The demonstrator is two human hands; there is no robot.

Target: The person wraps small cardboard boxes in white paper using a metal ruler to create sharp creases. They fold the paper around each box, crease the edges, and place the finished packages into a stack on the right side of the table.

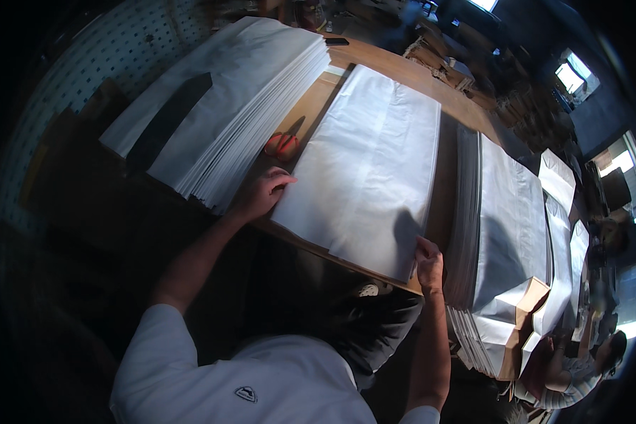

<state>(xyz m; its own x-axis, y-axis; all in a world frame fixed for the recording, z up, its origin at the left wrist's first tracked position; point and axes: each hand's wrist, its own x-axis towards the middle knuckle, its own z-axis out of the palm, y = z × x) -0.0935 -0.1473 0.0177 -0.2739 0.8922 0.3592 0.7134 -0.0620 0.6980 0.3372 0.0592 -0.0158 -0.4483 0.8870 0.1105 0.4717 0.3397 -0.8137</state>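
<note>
A thin pile of flat white bags (371,164), apparently paper, lies lengthwise on a wooden table before me. My left hand (269,192) touches the pile's left edge near the front, fingers curled; whether it grips is unclear. At the lower right edge, my right hand (429,259) pinches the bags between thumb and fingers. Scissors with red handles (282,145) rest on the table just beyond my left hand, blades pointing away. My right hand's shadow falls across the top bag.
To the left stands a tall stack of white bags (244,69) with a dark strip (172,122) across it. More stacked bags (509,212) stand at right, some with brown ends. A dark flat object (337,41) lies on the table's far part (381,53). Another person (577,371) is at lower right.
</note>
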